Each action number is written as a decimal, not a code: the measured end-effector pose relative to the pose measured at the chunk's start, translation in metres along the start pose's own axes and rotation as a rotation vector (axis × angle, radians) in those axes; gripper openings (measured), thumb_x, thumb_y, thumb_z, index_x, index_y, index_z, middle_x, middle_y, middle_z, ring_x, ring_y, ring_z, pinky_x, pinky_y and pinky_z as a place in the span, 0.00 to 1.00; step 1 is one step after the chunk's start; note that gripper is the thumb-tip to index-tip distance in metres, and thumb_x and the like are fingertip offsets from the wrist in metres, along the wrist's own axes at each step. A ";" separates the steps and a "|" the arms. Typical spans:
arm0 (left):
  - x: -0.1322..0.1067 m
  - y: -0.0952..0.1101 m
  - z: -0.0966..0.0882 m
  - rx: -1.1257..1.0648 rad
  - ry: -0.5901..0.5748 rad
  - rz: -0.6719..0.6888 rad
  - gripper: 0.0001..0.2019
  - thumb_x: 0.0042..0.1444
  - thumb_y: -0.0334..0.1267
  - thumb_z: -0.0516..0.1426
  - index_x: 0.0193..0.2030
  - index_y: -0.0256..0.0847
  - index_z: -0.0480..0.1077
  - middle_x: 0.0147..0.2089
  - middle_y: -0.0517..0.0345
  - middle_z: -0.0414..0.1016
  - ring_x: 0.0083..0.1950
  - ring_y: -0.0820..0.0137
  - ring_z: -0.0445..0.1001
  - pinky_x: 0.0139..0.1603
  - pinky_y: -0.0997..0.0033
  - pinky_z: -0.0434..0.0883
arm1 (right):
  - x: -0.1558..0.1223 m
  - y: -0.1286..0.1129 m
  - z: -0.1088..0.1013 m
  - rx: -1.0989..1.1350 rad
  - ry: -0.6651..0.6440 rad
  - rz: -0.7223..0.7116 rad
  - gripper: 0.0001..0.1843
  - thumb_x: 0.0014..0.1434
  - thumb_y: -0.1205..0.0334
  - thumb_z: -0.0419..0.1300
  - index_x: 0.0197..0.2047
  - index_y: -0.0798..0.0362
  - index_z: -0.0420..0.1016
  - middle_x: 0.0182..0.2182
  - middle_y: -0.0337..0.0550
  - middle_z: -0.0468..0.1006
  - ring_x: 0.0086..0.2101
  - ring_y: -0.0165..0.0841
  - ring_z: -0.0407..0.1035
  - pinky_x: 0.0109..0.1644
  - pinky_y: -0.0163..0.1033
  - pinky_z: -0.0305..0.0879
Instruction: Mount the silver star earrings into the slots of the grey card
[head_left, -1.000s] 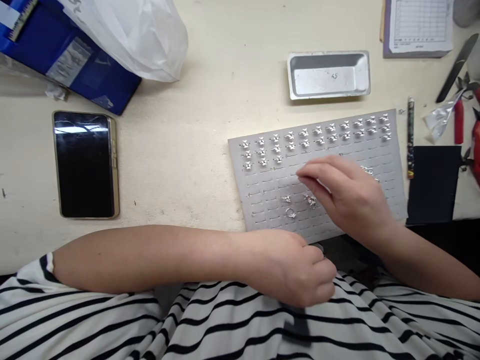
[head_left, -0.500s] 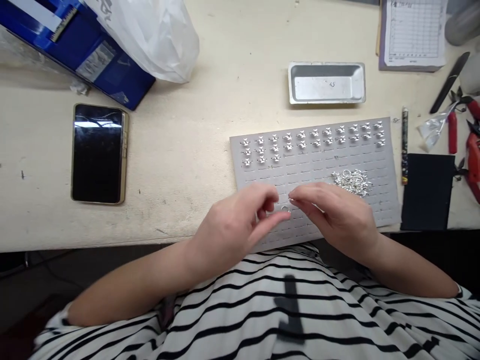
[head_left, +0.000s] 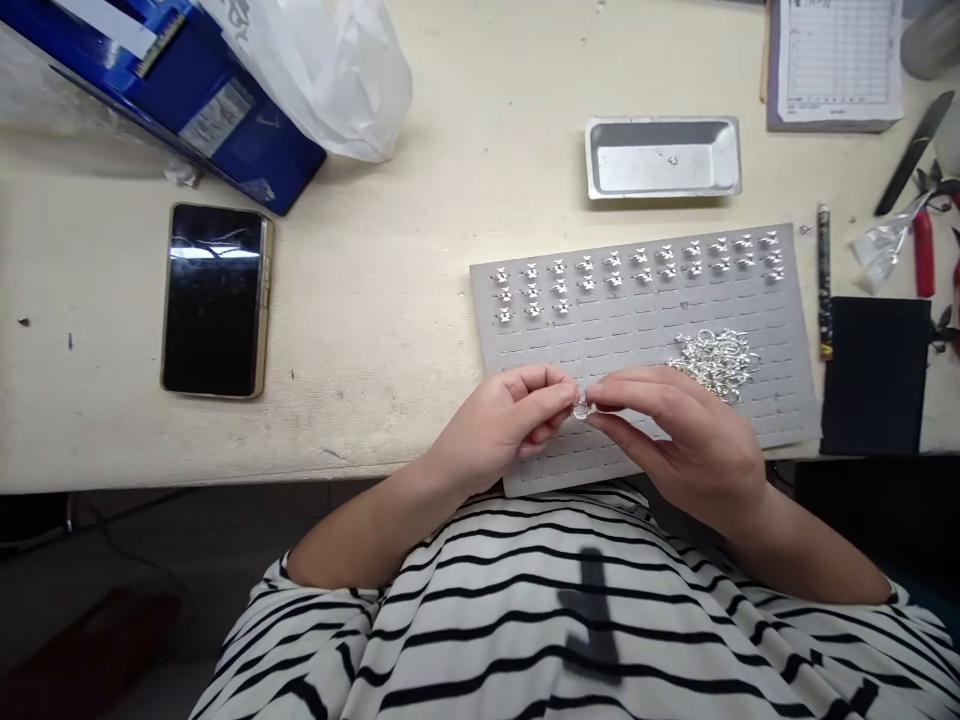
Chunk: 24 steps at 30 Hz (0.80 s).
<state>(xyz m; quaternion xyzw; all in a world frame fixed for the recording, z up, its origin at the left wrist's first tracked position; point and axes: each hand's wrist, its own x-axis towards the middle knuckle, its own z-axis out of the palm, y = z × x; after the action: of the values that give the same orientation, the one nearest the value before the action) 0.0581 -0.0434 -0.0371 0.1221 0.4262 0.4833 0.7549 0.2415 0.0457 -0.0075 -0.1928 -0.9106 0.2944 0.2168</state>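
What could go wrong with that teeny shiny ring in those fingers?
The small silver ring sits between the left hand and the right hand, so it might slip and bounce off the grey slotted board. If it dropped into the tangled heap of silver rings, it could be hard to find again.

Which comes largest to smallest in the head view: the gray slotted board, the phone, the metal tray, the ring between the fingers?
Gray slotted board largest; phone and metal tray look alike, unranked; ring smallest.
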 end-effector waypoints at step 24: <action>-0.015 -0.045 -0.019 0.862 -0.013 0.812 0.10 0.72 0.38 0.56 0.54 0.38 0.73 0.40 0.56 0.78 0.38 0.74 0.74 0.38 0.73 0.75 | 0.041 0.050 0.012 -0.217 0.067 0.459 0.05 0.66 0.62 0.64 0.45 0.46 0.80 0.41 0.42 0.85 0.41 0.38 0.79 0.49 0.49 0.76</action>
<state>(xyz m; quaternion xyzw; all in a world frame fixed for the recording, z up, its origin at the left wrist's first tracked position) 0.0688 -0.0830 -0.0672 0.5741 0.4987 0.5158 0.3945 0.2129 0.0975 -0.0361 -0.4260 -0.8616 0.2300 0.1524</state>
